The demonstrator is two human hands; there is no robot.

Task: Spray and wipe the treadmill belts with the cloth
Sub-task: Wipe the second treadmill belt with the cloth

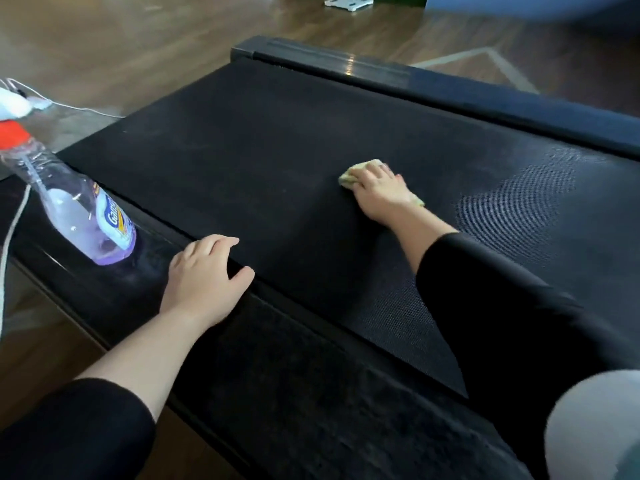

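There is just one view. It sits on the person's head and looks forward and down, close over the treadmill belt (277,161). Its wide lens takes in both side edges and the belt's far end.

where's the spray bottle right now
The spray bottle stands at the left of the head view on the treadmill's side rail, beside the belt, just past the left hand.

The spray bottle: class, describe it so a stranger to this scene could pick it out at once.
Find the wide black treadmill belt, then the glossy side rail along its left edge. There, beyond the left hand, stands the spray bottle: clear plastic, purple liquid, orange collar, white trigger, unlike anything near it.
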